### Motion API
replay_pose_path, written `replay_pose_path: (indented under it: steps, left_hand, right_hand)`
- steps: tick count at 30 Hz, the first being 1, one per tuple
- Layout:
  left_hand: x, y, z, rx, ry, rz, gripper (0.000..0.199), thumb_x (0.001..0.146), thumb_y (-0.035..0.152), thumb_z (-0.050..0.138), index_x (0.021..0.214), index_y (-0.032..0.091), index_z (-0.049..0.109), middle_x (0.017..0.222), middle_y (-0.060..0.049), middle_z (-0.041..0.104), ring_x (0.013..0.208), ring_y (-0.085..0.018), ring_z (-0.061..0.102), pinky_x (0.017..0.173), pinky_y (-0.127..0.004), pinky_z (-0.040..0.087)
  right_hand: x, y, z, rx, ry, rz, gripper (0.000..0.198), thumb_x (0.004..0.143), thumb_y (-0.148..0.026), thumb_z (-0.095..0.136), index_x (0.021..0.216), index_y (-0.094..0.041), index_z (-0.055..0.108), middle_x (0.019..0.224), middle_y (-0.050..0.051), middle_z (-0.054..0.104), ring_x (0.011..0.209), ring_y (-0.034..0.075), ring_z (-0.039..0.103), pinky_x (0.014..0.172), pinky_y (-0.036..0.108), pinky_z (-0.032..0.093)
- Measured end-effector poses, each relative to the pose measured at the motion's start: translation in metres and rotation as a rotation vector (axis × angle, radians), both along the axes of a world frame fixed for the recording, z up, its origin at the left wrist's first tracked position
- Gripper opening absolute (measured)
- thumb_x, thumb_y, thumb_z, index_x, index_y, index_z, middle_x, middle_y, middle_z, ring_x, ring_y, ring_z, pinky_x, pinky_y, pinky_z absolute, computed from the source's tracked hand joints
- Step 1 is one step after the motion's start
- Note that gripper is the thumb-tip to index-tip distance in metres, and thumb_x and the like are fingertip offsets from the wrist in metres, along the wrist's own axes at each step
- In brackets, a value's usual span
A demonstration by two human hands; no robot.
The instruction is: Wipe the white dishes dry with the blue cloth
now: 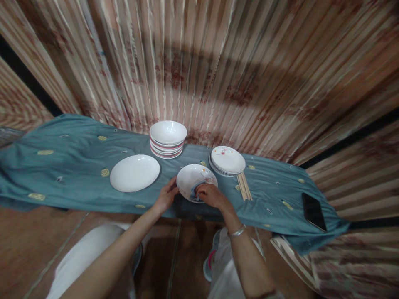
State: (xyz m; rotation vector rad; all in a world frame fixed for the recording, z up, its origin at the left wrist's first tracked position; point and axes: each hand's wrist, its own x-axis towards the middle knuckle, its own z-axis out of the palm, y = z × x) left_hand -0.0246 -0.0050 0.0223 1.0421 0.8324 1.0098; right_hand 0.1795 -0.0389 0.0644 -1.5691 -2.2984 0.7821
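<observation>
In front of me on the table is a white plate [190, 174] with a small flower pattern near its rim. My left hand [168, 192] grips its left edge, the fingers partly hidden at the rim. My right hand [209, 194] is closed on a small bluish-grey cloth [195, 190], pressed against the inside of the plate. Much of the cloth is covered by the fingers. To the left lies a white oval plate [135, 173], apart from my left hand.
Behind stands a stack of red-rimmed bowls and plates [168, 139]. At right are stacked flowered plates [228, 160], several chopsticks [245, 187] and a black phone [313, 211]. A green-blue cloth covers the narrow table [84, 166]; a pleated curtain [199, 74] hangs close behind it.
</observation>
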Motion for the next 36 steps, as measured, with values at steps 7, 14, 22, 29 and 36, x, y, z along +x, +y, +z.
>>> replay_pose_path:
  steps: [7, 14, 22, 29, 36]
  left_hand:
    - [0.001, -0.002, 0.005, -0.011, -0.018, 0.008, 0.057, 0.060, 0.025, 0.071, 0.115, 0.016, 0.067, 0.116, -0.010, 0.069, 0.121, -0.032, 0.053, 0.101, -0.044, 0.041]
    - [0.000, -0.001, 0.004, -0.013, -0.009, 0.022, 0.054, 0.059, 0.025, 0.071, 0.112, 0.017, 0.068, 0.113, -0.009, 0.070, 0.116, -0.030, 0.056, 0.101, -0.044, 0.040]
    - [0.001, 0.000, -0.002, -0.021, -0.017, 0.019, 0.058, 0.060, 0.027, 0.072, 0.116, 0.017, 0.066, 0.117, -0.009, 0.068, 0.118, -0.031, 0.054, 0.098, -0.043, 0.042]
    - [0.001, 0.001, -0.005, -0.002, -0.008, 0.035, 0.057, 0.059, 0.026, 0.071, 0.115, 0.016, 0.067, 0.119, -0.010, 0.068, 0.120, -0.031, 0.053, 0.101, -0.045, 0.040]
    - [0.001, 0.000, -0.003, 0.000, -0.015, 0.030, 0.057, 0.060, 0.027, 0.070, 0.116, 0.017, 0.066, 0.122, -0.009, 0.066, 0.121, -0.032, 0.052, 0.100, -0.044, 0.041]
  right_hand:
    - [-0.001, -0.004, 0.011, -0.025, -0.251, -0.189, 0.025, 0.081, -0.012, 0.047, 0.076, -0.015, 0.071, 0.085, 0.007, 0.073, 0.078, 0.015, 0.062, 0.070, 0.023, 0.041]
    - [-0.003, 0.000, 0.005, 0.054, -0.383, -0.355, 0.026, 0.086, -0.015, 0.044, 0.090, -0.015, 0.070, 0.100, 0.011, 0.071, 0.092, 0.021, 0.064, 0.078, 0.028, 0.043]
    - [0.003, 0.009, -0.011, 0.128, -0.208, -0.374, 0.028, 0.084, -0.010, 0.046, 0.101, -0.015, 0.067, 0.110, 0.012, 0.068, 0.103, 0.023, 0.061, 0.092, 0.032, 0.042]
    - [0.000, 0.016, -0.013, 0.192, -0.224, -0.345, 0.031, 0.085, -0.009, 0.044, 0.106, -0.012, 0.067, 0.114, 0.014, 0.066, 0.106, 0.023, 0.059, 0.099, 0.033, 0.040]
    - [-0.007, 0.024, -0.019, 0.208, -0.184, -0.267, 0.036, 0.087, -0.010, 0.044, 0.116, -0.011, 0.065, 0.120, 0.015, 0.063, 0.114, 0.024, 0.055, 0.106, 0.037, 0.035]
